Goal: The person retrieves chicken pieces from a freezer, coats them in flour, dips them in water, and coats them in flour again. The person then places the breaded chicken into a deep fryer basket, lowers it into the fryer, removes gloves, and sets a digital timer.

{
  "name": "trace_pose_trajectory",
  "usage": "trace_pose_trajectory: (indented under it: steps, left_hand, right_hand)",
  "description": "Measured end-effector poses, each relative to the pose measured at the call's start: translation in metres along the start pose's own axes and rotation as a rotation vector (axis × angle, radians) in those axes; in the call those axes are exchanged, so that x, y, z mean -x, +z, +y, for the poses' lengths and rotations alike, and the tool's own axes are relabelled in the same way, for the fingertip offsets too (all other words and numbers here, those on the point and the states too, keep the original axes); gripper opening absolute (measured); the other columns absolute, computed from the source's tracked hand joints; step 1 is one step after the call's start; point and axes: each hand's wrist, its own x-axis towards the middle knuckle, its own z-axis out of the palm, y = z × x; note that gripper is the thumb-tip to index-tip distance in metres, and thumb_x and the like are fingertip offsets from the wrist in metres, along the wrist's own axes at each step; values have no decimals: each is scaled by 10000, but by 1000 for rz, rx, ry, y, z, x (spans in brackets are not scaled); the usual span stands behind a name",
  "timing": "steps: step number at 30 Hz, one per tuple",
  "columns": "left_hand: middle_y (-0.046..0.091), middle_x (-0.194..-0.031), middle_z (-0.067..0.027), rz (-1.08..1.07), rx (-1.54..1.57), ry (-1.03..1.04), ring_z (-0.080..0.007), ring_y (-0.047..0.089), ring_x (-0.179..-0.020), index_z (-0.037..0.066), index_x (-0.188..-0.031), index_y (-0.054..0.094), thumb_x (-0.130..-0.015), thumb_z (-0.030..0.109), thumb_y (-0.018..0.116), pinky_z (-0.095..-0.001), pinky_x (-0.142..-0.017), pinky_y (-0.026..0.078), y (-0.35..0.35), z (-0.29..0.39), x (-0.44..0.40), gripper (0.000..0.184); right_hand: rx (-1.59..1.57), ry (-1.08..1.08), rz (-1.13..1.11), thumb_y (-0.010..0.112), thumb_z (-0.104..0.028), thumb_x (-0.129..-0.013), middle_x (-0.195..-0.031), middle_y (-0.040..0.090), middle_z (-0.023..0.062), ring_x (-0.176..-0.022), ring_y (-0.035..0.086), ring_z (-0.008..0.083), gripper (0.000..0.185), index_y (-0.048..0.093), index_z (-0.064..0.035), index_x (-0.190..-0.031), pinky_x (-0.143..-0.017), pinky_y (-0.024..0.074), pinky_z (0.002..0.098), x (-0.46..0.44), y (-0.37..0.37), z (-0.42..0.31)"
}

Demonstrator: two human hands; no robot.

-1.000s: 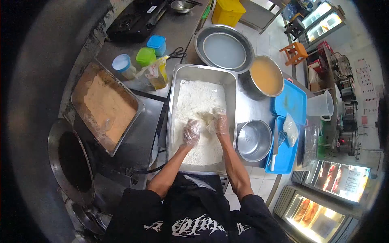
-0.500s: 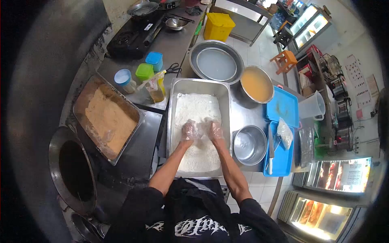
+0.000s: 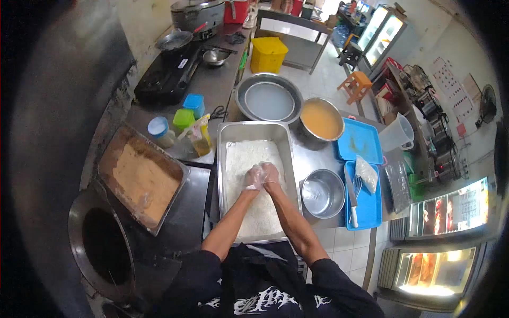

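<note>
Closely paired, the plastic-gloved left hand (image 3: 254, 178) and right hand (image 3: 270, 173) curl inward, their undersides hidden; whether they clench anything, I cannot tell. White powder (image 3: 260, 216) lies beneath and around them, within the metal tray (image 3: 254, 125).

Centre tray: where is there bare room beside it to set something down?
Bare steel lies between the upper pot, lower pot and centre tray; bare dark counter between centre tray and left tray. The lower blue tray is crowded: knife, bag.
</note>
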Motion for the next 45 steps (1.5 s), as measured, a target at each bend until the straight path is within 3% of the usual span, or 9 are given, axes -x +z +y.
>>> trace_pose_trajectory:
  steps: [2, 6, 13, 16, 19, 28, 34, 38, 45]
  left_hand:
    - [597, -750, -228, -226, -188, -32, -403, 592, -737, 1, -747, 598, -729, 154, 561, -453, -660, 482, 25, -29, -18, 158]
    - [566, -684, -226, 134, 173, 5, -367, 579, -638, 6, -709, 581, -736, 188, 521, -444, -560, 451, -10, 5, -12, 194]
    - [594, -697, -204, 84, 18, 85, -339, 607, -626, 12, -769, 581, -781, 183, 546, -417, -537, 479, -6, 4, -23, 175]
    - [586, -726, -207, -125, -177, 153, -354, 597, -683, 1, -787, 604, -748, 125, 521, -427, -599, 472, 6, -19, -35, 154]
    - [585, -773, -200, -125, -40, 85, -346, 586, -748, 0, -813, 611, -717, 93, 522, -424, -650, 462, -7, -21, -36, 160]
    - [581, -713, -233, 112, -147, 137, -377, 590, -682, 2, -692, 595, -724, 210, 580, -436, -603, 471, 12, -53, -53, 211]
    - [576, -691, -235, 12, 11, -38, -392, 584, -671, 4, -678, 575, -760, 176, 545, -451, -598, 466, -36, -8, -57, 193]
    - [574, -696, -244, -201, -126, -198, -411, 572, -678, -6, -682, 566, -749, 156, 536, -476, -607, 455, -25, -16, -78, 178]
    - [571, -664, -201, 135, -37, 170, -341, 571, -605, 10, -685, 578, -676, 265, 601, -415, -552, 458, -30, -44, -123, 257]
  right_hand:
    - [150, -79, 12, 464, -184, -791, -772, 589, 220, -729, 582, 378, 209, 591, -30, -729, -641, 445, 469, 7, -35, -29]
    - [111, -199, 228, 461, -209, -817, -745, 598, 219, -715, 585, 378, 258, 587, -7, -716, -638, 439, 469, -2, -6, -16]
    - [173, -62, 90, 424, -207, -863, -788, 579, 221, -722, 600, 342, 265, 592, -18, -786, -653, 464, 435, -7, -35, -37]
    - [-626, 35, 32, 400, -189, -875, -783, 572, 226, -736, 587, 355, 273, 573, -8, -765, -653, 454, 442, -9, -44, -33]
    - [193, -126, 155, 380, -215, -894, -774, 564, 234, -726, 574, 351, 313, 561, 1, -758, -645, 444, 431, -14, -39, -43]
    - [-56, -116, 43, 358, -272, -892, -734, 569, 236, -659, 565, 367, 383, 579, 4, -746, -596, 417, 459, -30, -60, -44]
    - [-123, 49, 14, 447, -224, -836, -718, 583, 237, -718, 600, 369, 292, 602, -2, -725, -632, 453, 464, -40, -80, -75]
    - [183, -210, 49, 515, -177, -761, -686, 587, 217, -710, 605, 359, 187, 608, -18, -732, -642, 463, 445, -63, -33, -40]
    - [102, -168, -250, 551, -220, -776, -749, 637, 128, -727, 633, 270, 181, 643, -64, -785, -701, 479, 391, -128, -116, -60]
